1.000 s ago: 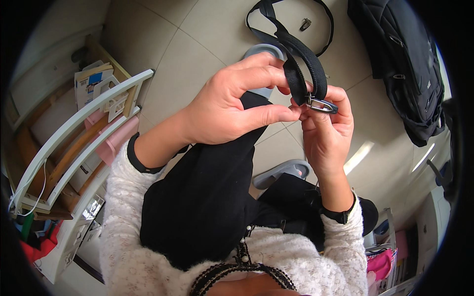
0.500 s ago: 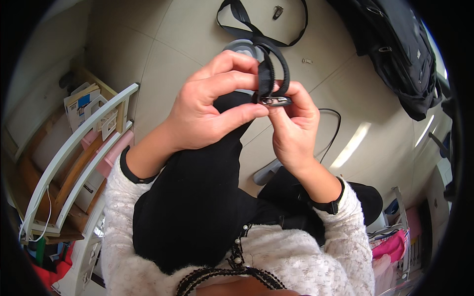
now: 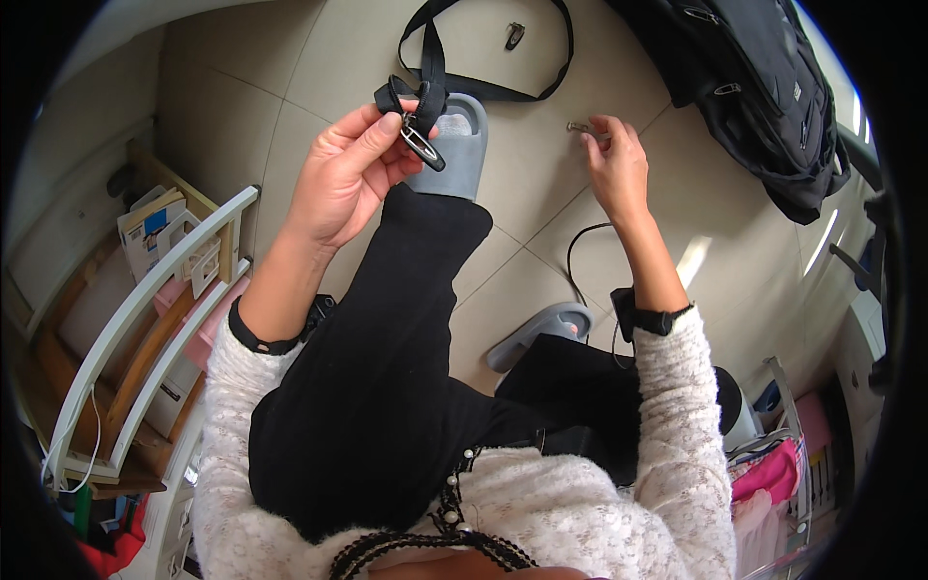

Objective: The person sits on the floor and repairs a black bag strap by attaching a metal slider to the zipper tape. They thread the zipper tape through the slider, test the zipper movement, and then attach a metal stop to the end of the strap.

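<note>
The two hands, which a moment ago were pressed together around the strap's metal clip, have now separated. The left hand (image 3: 348, 179) keeps the black strap (image 3: 435, 68) alone: its thumb and forefinger are pinching the folded end of the webbing just above the silver clip (image 3: 422, 145), which hangs over the toe of a grey slipper (image 3: 459, 155). The rest of the strap trails away in a loop across the tiled floor (image 3: 242, 87) toward its far edge, where a small dark buckle piece (image 3: 514, 35) lies apart from it.

The right hand (image 3: 614, 164) has gone out to the floor beside a black backpack (image 3: 754, 87). Its fingers are curled and closing on a small metal part (image 3: 578, 127) lying on the tiles; whether it is already lifted I cannot tell.

Judged from this, the work on the clip is paused for want of that piece: the strap end is held ready in one hand while the other fetches hardware, so the fitting is not finished.
</note>
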### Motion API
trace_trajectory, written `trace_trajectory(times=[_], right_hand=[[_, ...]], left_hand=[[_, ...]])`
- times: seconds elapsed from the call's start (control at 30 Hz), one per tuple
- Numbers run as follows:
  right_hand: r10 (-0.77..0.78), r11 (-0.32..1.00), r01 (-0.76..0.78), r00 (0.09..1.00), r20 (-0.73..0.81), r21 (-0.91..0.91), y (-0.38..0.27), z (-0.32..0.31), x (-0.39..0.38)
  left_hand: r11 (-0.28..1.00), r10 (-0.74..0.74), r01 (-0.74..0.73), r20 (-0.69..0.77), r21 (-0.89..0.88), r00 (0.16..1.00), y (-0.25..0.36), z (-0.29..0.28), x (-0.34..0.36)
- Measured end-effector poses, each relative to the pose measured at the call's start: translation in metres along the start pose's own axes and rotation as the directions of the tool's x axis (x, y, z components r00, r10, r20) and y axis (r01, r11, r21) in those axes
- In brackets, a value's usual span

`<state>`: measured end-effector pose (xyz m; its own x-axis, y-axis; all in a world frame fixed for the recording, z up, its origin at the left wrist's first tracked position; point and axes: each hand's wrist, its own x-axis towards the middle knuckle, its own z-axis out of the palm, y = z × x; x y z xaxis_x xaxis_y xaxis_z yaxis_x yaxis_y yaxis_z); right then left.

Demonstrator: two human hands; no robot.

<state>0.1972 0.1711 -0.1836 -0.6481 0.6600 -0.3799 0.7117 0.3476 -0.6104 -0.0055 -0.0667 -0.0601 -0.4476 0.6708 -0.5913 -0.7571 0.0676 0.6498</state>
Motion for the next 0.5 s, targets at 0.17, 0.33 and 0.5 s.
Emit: trace_trajectory(times=[0.17,0.33,0.5], right_hand=[[-0.162,0.981,0.158,0.986,-0.026,-0.115,0.042,0.027,0.010],[-0.188,0.974,0.181,0.981,-0.037,-0.134,0.041,0.031,0.012],[-0.251,0.960,0.253,0.967,-0.031,0.121,0.017,0.022,0.004]], left_hand=[[0.995,0.001,0.002,0.029,-0.100,1.000,-0.001,-0.004,-0.003],[0.996,0.047,-0.043,0.052,-0.075,0.998,-0.001,-0.001,-0.006],[0.998,0.055,-0.050,0.112,-0.049,0.992,-0.001,0.003,-0.007]])
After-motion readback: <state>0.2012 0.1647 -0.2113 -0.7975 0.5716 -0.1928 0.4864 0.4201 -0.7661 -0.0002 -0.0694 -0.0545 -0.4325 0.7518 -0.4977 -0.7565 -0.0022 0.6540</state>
